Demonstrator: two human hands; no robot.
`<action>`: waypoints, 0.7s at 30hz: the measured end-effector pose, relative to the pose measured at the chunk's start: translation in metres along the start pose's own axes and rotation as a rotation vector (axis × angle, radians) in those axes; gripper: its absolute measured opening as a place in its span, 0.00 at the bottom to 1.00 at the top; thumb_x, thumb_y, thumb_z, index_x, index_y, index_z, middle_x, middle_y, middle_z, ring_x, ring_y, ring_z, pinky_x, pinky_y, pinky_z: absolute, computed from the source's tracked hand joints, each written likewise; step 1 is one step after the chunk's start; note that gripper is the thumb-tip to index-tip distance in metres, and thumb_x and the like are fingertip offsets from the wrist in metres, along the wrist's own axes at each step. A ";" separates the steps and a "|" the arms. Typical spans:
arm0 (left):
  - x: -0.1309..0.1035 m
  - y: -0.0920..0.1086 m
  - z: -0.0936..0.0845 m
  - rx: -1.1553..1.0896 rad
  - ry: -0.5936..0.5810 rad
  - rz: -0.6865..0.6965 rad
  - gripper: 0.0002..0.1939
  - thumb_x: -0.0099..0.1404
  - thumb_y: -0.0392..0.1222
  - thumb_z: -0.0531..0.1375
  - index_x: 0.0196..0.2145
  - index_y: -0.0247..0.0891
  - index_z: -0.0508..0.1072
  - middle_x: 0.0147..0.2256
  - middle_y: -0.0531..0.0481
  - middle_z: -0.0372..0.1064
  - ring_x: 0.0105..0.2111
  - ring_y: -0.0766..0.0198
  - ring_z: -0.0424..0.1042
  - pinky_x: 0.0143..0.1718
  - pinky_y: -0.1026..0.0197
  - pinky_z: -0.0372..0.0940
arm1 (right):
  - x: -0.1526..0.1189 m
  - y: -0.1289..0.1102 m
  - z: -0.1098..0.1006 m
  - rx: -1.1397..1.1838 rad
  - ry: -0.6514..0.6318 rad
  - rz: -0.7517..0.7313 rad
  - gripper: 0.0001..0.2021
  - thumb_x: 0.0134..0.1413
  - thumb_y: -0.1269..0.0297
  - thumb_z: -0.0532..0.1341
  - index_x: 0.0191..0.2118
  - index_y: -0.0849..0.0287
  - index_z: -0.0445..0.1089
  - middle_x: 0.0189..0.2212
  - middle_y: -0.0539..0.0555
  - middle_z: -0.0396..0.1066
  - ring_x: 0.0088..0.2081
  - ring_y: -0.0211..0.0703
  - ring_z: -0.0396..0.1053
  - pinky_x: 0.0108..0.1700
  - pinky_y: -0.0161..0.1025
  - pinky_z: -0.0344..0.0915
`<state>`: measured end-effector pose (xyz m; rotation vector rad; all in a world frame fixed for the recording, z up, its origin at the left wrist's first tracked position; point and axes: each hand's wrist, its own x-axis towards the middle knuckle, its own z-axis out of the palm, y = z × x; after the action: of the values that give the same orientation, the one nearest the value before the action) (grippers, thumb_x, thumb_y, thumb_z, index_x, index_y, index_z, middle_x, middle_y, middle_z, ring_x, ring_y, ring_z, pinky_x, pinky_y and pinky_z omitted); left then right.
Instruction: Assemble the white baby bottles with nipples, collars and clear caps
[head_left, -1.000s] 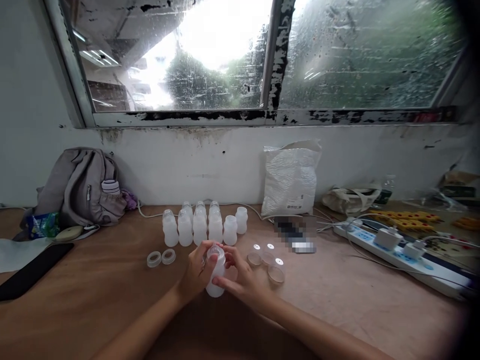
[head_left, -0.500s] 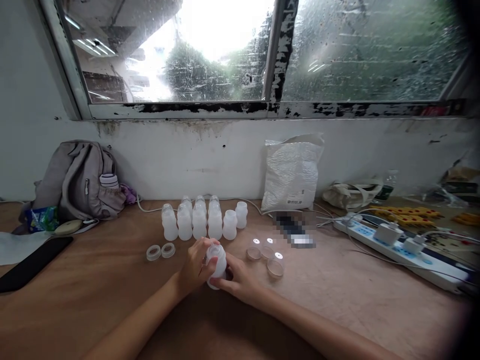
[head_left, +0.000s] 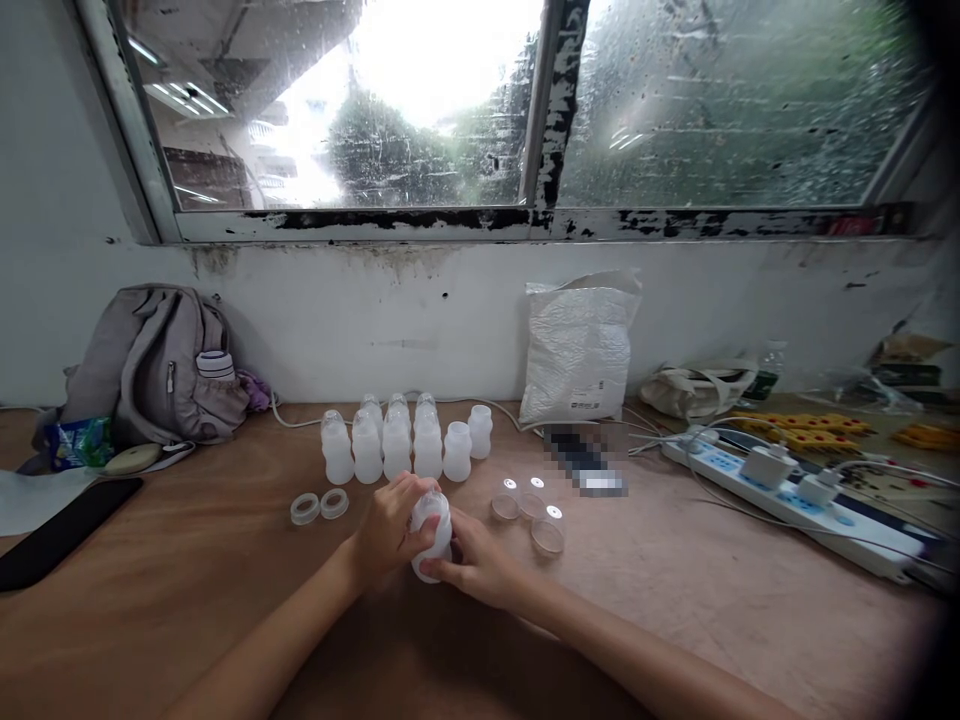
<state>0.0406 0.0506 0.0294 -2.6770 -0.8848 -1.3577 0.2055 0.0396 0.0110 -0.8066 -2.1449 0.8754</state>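
Observation:
A frosted white baby bottle point(head_left: 433, 550) stands nearly upright at the middle front of the table, between both hands. My left hand point(head_left: 391, 525) is closed around its upper part, with the thumb across the front and fingers over the collar. Lower down, my right hand point(head_left: 481, 562) grips the bottle's body from the right. Behind them is a group of several similar bottles point(head_left: 397, 455), most with clear domed tops. Two at the group's right end, including this open-necked bottle point(head_left: 457, 458), have no top. Two white rings point(head_left: 304, 518) lie to the left, and three clear caps point(head_left: 548, 540) to the right.
At the left are a grey backpack point(head_left: 142, 370) and a black phone-like slab point(head_left: 71, 530). A silvery padded bag point(head_left: 574, 350) leans on the wall, with a blurred-out item point(head_left: 585, 460) before it. A white power strip point(head_left: 795, 505) with cables runs along the right.
The view has shifted slightly. Both hands keep their hold on the bottle in nearly the same place, with the left fingers a little changed around its top.

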 end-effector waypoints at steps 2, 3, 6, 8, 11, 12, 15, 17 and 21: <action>-0.005 0.001 0.005 -0.099 0.022 -0.064 0.10 0.61 0.41 0.49 0.41 0.37 0.61 0.32 0.48 0.63 0.31 0.62 0.64 0.34 0.60 0.61 | 0.000 -0.001 0.000 0.002 -0.003 0.003 0.13 0.45 0.66 0.62 0.40 0.60 0.64 0.38 0.54 0.67 0.39 0.45 0.64 0.40 0.39 0.61; -0.007 0.002 0.007 -0.146 0.033 -0.096 0.11 0.62 0.41 0.48 0.42 0.36 0.61 0.33 0.47 0.63 0.32 0.62 0.64 0.35 0.60 0.61 | 0.000 -0.001 -0.001 0.002 -0.008 0.013 0.13 0.45 0.66 0.62 0.39 0.61 0.64 0.37 0.54 0.67 0.37 0.44 0.64 0.38 0.38 0.62; -0.014 0.002 0.014 -0.244 0.061 -0.170 0.12 0.63 0.41 0.49 0.43 0.36 0.60 0.36 0.47 0.63 0.34 0.63 0.65 0.37 0.61 0.61 | 0.002 -0.003 -0.005 0.016 -0.073 0.042 0.14 0.44 0.66 0.63 0.39 0.60 0.64 0.35 0.52 0.68 0.34 0.42 0.65 0.34 0.36 0.62; -0.016 0.001 0.017 -0.269 0.067 -0.197 0.12 0.62 0.42 0.51 0.44 0.37 0.61 0.37 0.46 0.63 0.35 0.63 0.65 0.37 0.62 0.61 | 0.004 -0.005 -0.013 0.015 -0.131 0.057 0.17 0.43 0.65 0.64 0.42 0.60 0.64 0.36 0.52 0.68 0.34 0.42 0.65 0.34 0.36 0.63; -0.017 -0.002 0.019 -0.276 0.077 -0.205 0.13 0.61 0.42 0.53 0.43 0.37 0.62 0.36 0.47 0.64 0.35 0.63 0.66 0.37 0.62 0.61 | 0.005 -0.014 -0.031 -0.046 -0.150 0.072 0.24 0.39 0.61 0.67 0.45 0.59 0.63 0.40 0.55 0.67 0.38 0.45 0.65 0.39 0.39 0.63; -0.018 -0.004 0.020 -0.276 0.084 -0.206 0.13 0.61 0.42 0.53 0.43 0.37 0.62 0.36 0.47 0.65 0.35 0.62 0.66 0.37 0.62 0.61 | 0.006 -0.019 -0.038 -0.070 -0.145 0.070 0.26 0.38 0.59 0.67 0.46 0.59 0.62 0.41 0.55 0.67 0.40 0.46 0.65 0.41 0.40 0.63; -0.018 -0.006 0.021 -0.265 0.106 -0.212 0.13 0.60 0.42 0.55 0.43 0.37 0.65 0.35 0.47 0.66 0.35 0.62 0.66 0.37 0.61 0.61 | 0.006 -0.032 -0.056 -0.100 -0.097 0.053 0.25 0.44 0.56 0.63 0.49 0.56 0.60 0.44 0.55 0.65 0.42 0.45 0.64 0.43 0.41 0.62; -0.018 -0.005 0.023 -0.271 0.111 -0.244 0.14 0.59 0.42 0.56 0.43 0.37 0.65 0.35 0.47 0.68 0.35 0.62 0.67 0.37 0.62 0.62 | 0.005 -0.039 -0.061 -0.116 -0.032 0.019 0.18 0.50 0.55 0.59 0.47 0.55 0.62 0.43 0.55 0.66 0.40 0.42 0.65 0.41 0.39 0.63; -0.016 0.002 0.028 -0.429 0.115 -0.415 0.20 0.57 0.42 0.58 0.48 0.38 0.62 0.37 0.48 0.71 0.35 0.63 0.70 0.35 0.64 0.64 | 0.006 -0.042 -0.055 -0.174 0.096 -0.042 0.11 0.53 0.58 0.57 0.38 0.58 0.66 0.34 0.53 0.67 0.31 0.37 0.65 0.33 0.35 0.63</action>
<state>0.0546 0.0487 0.0007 -2.7633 -1.3252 -1.9667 0.2319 0.0383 0.0752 -0.8685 -2.1661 0.6217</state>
